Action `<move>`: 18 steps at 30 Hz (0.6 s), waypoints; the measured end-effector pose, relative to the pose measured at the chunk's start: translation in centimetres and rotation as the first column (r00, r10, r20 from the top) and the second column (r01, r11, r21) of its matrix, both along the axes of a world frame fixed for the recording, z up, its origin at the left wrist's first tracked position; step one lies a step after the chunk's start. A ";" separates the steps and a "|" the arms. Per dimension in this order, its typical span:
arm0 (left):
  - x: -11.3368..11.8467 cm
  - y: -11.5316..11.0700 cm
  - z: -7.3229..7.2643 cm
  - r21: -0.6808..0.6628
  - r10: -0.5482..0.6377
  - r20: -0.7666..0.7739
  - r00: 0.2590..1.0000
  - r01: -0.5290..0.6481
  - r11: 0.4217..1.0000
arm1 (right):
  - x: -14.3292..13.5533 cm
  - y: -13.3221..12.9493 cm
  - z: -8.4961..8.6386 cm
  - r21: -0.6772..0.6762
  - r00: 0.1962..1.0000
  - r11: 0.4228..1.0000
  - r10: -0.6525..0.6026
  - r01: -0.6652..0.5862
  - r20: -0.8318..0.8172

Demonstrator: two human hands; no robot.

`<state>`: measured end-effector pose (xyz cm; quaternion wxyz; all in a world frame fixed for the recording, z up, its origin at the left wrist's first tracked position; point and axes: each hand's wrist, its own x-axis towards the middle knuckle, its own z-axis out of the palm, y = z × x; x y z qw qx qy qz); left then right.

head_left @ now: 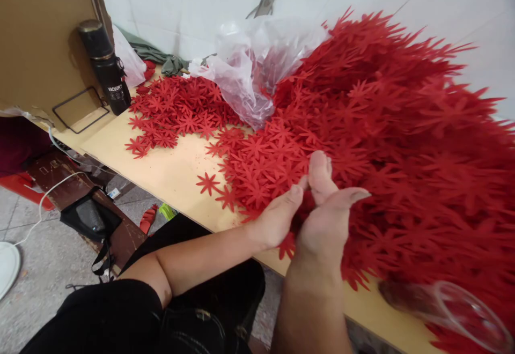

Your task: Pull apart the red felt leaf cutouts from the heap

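Observation:
Red flower-shaped pieces (pixel 257 174) with narrow pointed petals form a big heap on the table. My left hand (pixel 279 214) reaches in at the near edge of the heap, thumb pointing forward, its other fingers mostly hidden. Close beside it is my right hand (pixel 324 204), with its thumb stretched out to the right and its fingers bent forward. I see nothing held in the right hand. The two hands nearly meet at the fingertips, and red pieces lie around and below them. One loose red flower (pixel 208 183) lies left of the heap.
A crumpled clear plastic bag (pixel 251 83) rests against the heap. A black vacuum bottle (pixel 105 69) stands by a cardboard box (pixel 40 37) at the left. A clear plastic cup (pixel 462 311) lies on its side at bottom right. The pale tabletop (pixel 161 174) ends near my lap.

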<state>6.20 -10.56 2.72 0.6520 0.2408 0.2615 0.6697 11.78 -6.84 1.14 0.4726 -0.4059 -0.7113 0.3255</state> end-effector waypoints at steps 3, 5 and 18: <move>-0.4 0.1 0.6 0.163 0.008 -0.143 0.990 0.016 0.986 | 0.1 0.5 0.0 -0.019 0.997 0.997 -0.069 0.068 -0.024; -0.9 0.6 1.2 0.123 0.027 -0.053 0.998 -0.020 0.992 | -0.3 -0.6 -0.1 0.071 1.000 0.997 0.019 -0.018 -0.013; -0.4 -1.0 1.6 0.111 -0.028 -0.176 0.984 0.048 0.993 | 0.1 0.2 0.0 0.190 0.997 0.982 0.035 -0.020 -0.074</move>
